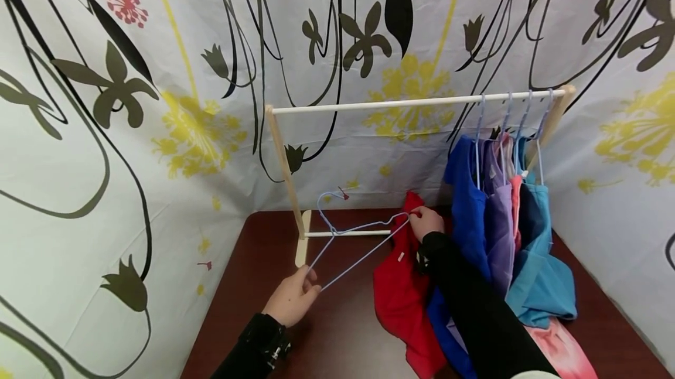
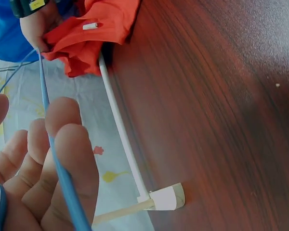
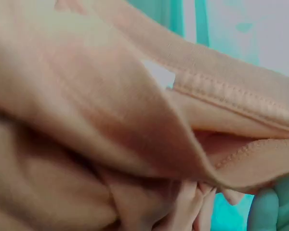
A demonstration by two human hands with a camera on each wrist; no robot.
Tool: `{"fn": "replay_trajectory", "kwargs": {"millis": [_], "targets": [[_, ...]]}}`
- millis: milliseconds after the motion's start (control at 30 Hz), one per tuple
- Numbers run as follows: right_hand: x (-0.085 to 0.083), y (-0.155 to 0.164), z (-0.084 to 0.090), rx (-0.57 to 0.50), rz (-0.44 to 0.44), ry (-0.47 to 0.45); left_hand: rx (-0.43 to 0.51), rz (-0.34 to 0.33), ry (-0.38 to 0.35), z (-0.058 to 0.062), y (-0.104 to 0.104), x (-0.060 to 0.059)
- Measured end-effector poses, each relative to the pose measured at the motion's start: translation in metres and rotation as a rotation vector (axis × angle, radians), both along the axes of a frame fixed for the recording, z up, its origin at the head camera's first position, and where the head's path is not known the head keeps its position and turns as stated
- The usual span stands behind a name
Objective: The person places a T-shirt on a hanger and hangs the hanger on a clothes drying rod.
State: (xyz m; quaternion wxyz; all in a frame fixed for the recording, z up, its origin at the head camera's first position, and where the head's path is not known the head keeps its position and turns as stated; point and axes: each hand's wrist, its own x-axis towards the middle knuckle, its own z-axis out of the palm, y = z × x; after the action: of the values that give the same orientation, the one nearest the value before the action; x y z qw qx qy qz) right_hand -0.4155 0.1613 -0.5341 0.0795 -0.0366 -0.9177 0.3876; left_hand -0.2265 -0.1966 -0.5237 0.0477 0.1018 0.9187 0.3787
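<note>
Flowered curtain behind wooden rack, perhaps four hung shirts crowding right.

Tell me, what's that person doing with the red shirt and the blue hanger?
A person is working a red shirt onto a light blue wire hanger over a dark wooden table. The left hand holds one end of the hanger, while the right hand pinches the shirt's edge at the other end. Behind them, four shirts hang at the right end of a small wooden rack.
</note>
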Motion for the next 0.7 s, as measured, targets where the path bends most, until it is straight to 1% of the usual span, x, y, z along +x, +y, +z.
{"fn": "replay_trajectory", "kwargs": {"millis": [133, 267, 367, 567, 700], "targets": [[0.003, -0.001, 0.005, -0.041, -0.020, -0.029, -0.029, -0.007, 0.007, 0.002, 0.001, 0.001], [0.006, -0.004, 0.009, -0.061, 0.000, -0.042, -0.059, 0.002, 0.041, 0.003, 0.009, -0.001], [0.009, -0.007, 0.010, -0.053, 0.055, -0.041, -0.074, 0.015, 0.061, 0.003, 0.017, -0.003], [0.019, -0.016, 0.012, -0.035, 0.181, -0.087, -0.101, 0.014, 0.097, 0.001, 0.033, -0.008], [0.029, -0.022, 0.017, -0.052, 0.213, -0.083, -0.107, 0.018, 0.109, 0.002, 0.044, -0.007]]}}
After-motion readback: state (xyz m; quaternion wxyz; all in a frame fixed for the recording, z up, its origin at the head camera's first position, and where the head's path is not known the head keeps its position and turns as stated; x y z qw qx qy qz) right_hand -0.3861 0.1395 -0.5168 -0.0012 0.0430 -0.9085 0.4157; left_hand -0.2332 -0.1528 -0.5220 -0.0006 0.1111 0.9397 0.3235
